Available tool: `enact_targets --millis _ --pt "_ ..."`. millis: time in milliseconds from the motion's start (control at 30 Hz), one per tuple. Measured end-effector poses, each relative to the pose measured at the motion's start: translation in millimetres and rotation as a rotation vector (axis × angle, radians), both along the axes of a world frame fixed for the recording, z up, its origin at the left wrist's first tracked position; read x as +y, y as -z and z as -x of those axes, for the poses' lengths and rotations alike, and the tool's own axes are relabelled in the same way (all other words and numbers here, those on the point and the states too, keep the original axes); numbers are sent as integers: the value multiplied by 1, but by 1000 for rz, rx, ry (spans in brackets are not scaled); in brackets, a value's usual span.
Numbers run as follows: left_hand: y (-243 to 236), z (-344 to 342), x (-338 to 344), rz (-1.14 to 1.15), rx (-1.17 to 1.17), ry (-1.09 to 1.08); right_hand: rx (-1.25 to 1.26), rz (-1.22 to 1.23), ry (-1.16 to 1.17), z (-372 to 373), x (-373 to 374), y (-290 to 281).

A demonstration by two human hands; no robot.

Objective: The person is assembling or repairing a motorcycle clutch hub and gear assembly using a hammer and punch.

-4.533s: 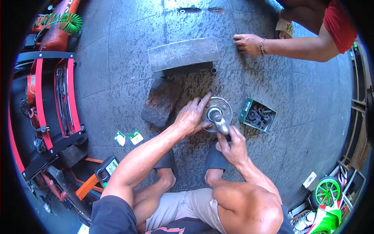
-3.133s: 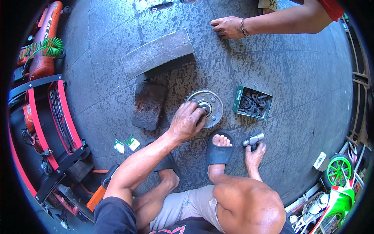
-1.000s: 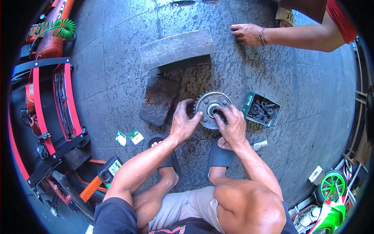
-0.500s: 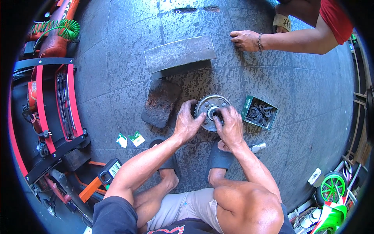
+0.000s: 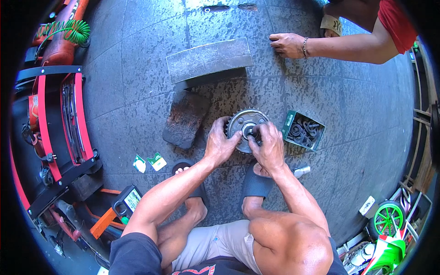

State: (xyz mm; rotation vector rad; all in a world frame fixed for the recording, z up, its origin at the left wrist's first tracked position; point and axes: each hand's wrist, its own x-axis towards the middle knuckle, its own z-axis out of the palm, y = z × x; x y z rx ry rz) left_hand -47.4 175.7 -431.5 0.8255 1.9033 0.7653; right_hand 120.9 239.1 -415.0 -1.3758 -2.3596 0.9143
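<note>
A round toothed sprocket hub (image 5: 246,118), with metal rings around its centre hole, is between my two hands just beyond my feet. My left hand (image 5: 221,145) is closed on its left rim, thumb pressed near the middle ring. At the dark centre hole, my right hand (image 5: 269,147) bends its fingers and thumb together in a pinch. Whatever those fingers hold is too small and hidden to name. Right of the hub stands a small open green box (image 5: 288,120) with several metal rings and a bolt-like piece in it.
Beyond the hub lie a dark worn block (image 5: 185,119) and a metal-topped block (image 5: 210,59). Another person's hand (image 5: 288,46) rests near the floor at upper right. Torn card pieces (image 5: 157,161) lie left, a red tool rack (image 5: 48,123) farther left, a silver tool (image 5: 302,171) by my right foot.
The whole view has shifted slightly. My left hand keeps its hold on the hub's rim, and my right fingers stay at the centre hole with barely any visible movement.
</note>
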Motion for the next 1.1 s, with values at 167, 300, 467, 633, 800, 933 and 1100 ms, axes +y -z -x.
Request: enact_targets --millis 167,300,467,633,800,933,1100 --pt "6 -11 5 -28 60 42 107 122 52 -12 5 -6" --pt "1 -10 2 -233 284 116 154 166 278 -7 24 -8" --pt "-14 -10 3 -465 581 450 292 66 325 -6 27 -10" --pt "-5 -24 6 -463 646 614 317 131 306 -30 -20 -7" --pt "-14 -21 15 -394 622 648 215 287 390 -59 -59 -8" --pt "-15 -21 19 -351 627 689 172 309 505 -71 -63 -3" --pt "-18 -23 22 -330 634 712 232 308 570 -63 -38 -2"
